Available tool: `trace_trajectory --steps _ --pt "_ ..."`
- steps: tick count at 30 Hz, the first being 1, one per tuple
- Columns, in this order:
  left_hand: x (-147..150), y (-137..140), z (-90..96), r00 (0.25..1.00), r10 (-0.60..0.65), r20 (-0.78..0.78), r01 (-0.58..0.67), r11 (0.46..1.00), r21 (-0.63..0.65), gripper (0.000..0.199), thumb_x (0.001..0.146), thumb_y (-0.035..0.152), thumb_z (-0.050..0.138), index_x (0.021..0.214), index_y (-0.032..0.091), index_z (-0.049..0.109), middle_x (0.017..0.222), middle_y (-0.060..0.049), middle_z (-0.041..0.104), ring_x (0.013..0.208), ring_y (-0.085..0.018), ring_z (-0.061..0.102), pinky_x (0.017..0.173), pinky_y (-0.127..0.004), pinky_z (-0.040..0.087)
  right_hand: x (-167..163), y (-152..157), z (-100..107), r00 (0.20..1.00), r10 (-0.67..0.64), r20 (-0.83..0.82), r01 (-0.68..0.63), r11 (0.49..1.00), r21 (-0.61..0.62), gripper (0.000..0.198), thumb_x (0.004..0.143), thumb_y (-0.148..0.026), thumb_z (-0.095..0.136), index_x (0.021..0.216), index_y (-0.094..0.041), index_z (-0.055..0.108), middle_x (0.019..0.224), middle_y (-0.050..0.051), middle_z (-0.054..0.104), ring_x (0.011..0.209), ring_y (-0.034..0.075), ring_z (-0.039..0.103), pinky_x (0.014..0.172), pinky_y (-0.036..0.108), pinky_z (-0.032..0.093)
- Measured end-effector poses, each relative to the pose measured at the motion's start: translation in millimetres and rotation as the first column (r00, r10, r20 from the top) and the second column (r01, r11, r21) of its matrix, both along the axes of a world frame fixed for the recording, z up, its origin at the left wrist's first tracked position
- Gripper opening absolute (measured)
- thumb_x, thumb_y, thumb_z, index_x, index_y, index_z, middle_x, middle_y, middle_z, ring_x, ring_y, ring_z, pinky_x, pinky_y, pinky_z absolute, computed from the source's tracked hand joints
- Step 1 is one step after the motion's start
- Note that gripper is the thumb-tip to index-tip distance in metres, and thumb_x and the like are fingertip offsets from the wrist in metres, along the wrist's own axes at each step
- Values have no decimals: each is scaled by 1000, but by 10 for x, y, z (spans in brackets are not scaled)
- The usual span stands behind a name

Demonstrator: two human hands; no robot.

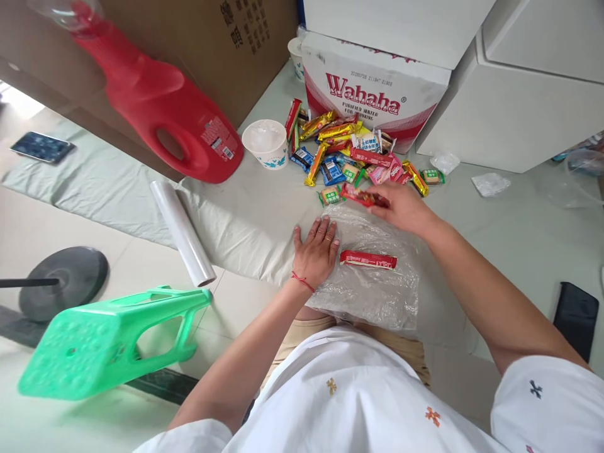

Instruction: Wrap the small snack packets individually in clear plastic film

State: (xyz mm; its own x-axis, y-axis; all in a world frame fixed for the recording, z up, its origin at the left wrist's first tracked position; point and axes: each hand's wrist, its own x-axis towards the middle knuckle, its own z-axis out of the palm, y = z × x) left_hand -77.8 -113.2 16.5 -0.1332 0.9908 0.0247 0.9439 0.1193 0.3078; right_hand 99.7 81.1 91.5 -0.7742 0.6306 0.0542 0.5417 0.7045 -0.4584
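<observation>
My left hand [317, 251] lies flat with fingers stretched on the left part of a clear plastic sheet [372, 296]. One red snack bar [368, 259] rests on that sheet, just right of the hand. My right hand [401, 206] is closed on a dark red wrapped snack bar [365, 196], above the sheet's far edge. Beyond it spreads a pile of wrapped snacks: yellow bars [337, 131], blue packets [332, 171], a pink packet [383, 173] and small green-edged biscuit packets [330, 195].
A Wahaha carton [372, 94] stands behind the snacks. Left of them are a paper cup [265, 145], a red jug [155, 100] and a plastic film roll [184, 236]. A green stool [113, 343] is lower left; a black phone [576, 318] lies right.
</observation>
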Motion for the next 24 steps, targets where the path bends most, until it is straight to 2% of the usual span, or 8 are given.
trace_trajectory --steps 3,5,7,10,14,19,22,24 --pt "-3 -2 -11 1000 6 4 -6 1000 8 57 109 42 20 160 23 40 168 -9 33 158 -26 30 127 -69 6 291 -166 -29 998 62 12 -54 942 -332 43 84 -42 72 119 -18 74 94 4 73 81 21 64 76 32 47" --pt "0 0 -12 1000 13 5 -13 1000 6 57 109 42 20 160 23 40 168 -9 33 158 -26 30 127 -69 6 387 -228 -83 996 85 30 -61 884 -464 44 83 -45 72 119 -18 74 94 2 74 81 20 64 75 30 47" --pt "7 3 -6 1000 16 8 -16 1000 3 57 109 41 20 159 24 41 168 -9 34 158 -26 30 127 -69 7 411 -265 -143 992 110 62 -60 845 -531 42 83 -45 72 117 -20 75 95 2 75 83 20 65 75 30 47" --pt "20 8 6 1000 20 15 -20 1000 12 56 109 41 21 159 24 42 168 -8 35 157 -26 32 127 -69 8 380 -313 -217 982 158 101 -76 827 -556 35 84 -41 73 113 -22 77 98 2 77 87 21 67 77 30 48" --pt "-1 7 -5 998 24 49 -26 999 35 54 109 40 24 156 24 46 166 -9 39 156 -28 35 126 -69 11 369 -365 -266 978 198 70 -143 874 -465 36 84 -41 74 114 -22 77 110 7 75 98 24 69 85 32 50" --pt "-187 -14 -18 984 53 171 -84 980 181 50 108 39 28 135 19 65 158 -12 53 154 -30 37 123 -61 30 473 -279 -294 998 -60 1 59 977 -205 33 95 -33 60 120 -18 74 106 9 74 98 26 66 90 37 50" --pt "-343 34 51 972 72 222 -147 929 341 45 107 39 33 122 17 70 145 -14 63 149 -29 43 122 -54 36 497 -226 -319 992 -100 82 99 995 10 44 97 -31 57 137 -15 66 117 14 72 110 32 59 99 44 46" --pt "-414 130 132 967 95 235 -182 904 386 42 105 39 37 122 17 68 137 -15 66 142 -28 50 120 -52 38 474 -224 -345 982 -78 172 66 995 79 52 97 -31 58 145 -12 58 122 17 70 114 35 55 100 46 44"
